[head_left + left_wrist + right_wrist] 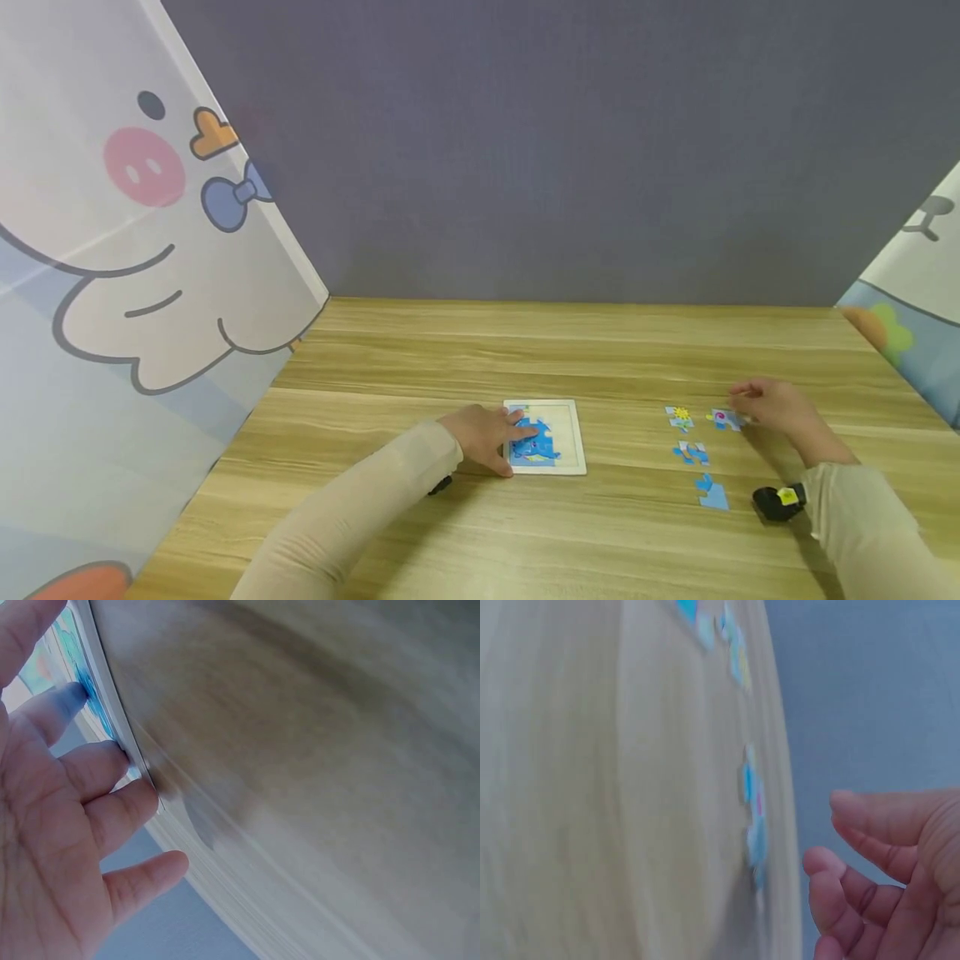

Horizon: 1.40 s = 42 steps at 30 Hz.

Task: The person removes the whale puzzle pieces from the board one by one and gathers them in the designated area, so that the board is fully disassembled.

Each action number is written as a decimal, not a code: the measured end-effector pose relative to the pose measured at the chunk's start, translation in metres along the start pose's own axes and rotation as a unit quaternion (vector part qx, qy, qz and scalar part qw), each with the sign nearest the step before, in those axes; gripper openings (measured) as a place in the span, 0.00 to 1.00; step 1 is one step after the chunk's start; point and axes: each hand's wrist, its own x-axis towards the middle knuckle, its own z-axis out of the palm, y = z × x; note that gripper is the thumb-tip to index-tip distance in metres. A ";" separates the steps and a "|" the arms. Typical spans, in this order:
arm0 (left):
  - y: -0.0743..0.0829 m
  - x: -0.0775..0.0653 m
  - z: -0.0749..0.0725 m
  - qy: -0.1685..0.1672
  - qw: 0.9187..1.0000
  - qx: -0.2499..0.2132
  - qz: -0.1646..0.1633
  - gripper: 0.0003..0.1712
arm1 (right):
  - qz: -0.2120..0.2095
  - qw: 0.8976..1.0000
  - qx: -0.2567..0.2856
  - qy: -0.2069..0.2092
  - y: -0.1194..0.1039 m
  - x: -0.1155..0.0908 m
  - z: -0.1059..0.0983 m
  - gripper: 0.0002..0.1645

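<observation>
On the table lies a white-framed puzzle tray [581, 446], with joined blue jigsaw pieces [545, 448] filling its left and lower part. My left hand [478, 433] rests on the tray's left side, fingers spread; in the left wrist view the fingertips [73, 691] reach over the frame edge. To the right, my right hand [778, 408] hovers beside a jigsaw piece with a pink spiral [723, 419]. The right wrist view shows that hand's thumb and fingers loosely bent, nothing between them, and the spiral piece [756, 814] apart from them on the table.
Left of the spiral piece is a piece with a yellow flower [680, 414]. Nearer lie a blue and orange piece [692, 452] and a light blue piece [713, 495]. A grey panel [570, 150] stands behind the wooden table [450, 342]; a cartoon-printed wall [180, 292] borders the left.
</observation>
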 end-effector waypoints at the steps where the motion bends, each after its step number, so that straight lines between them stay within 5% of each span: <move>1: 0.000 0.000 0.000 0.001 1.000 -0.003 0.000 0.44 | -0.006 1.000 -0.004 0.001 -0.004 0.000 0.001 0.25; 8: -0.002 0.001 0.001 0.001 1.000 -0.016 -0.006 0.47 | -0.077 0.997 -0.005 0.009 -0.040 0.000 0.021 0.22; 13: -0.002 0.001 0.001 -0.007 1.000 -0.013 -0.007 0.47 | -0.124 0.992 0.010 -0.023 -0.080 0.001 0.038 0.22; 24: -0.002 0.001 0.000 -0.021 1.000 0.002 -0.015 0.46 | -0.242 0.964 -0.086 -0.074 -0.149 0.018 0.087 0.16; 34: 0.000 -0.002 0.000 -0.031 0.998 0.045 -0.014 0.46 | -0.221 0.953 -0.164 -0.130 -0.179 0.027 0.117 0.23; 42: 0.001 -0.001 -0.001 -0.038 0.998 0.052 -0.024 0.46 | -0.189 0.957 -0.158 -0.155 -0.188 0.031 0.128 0.25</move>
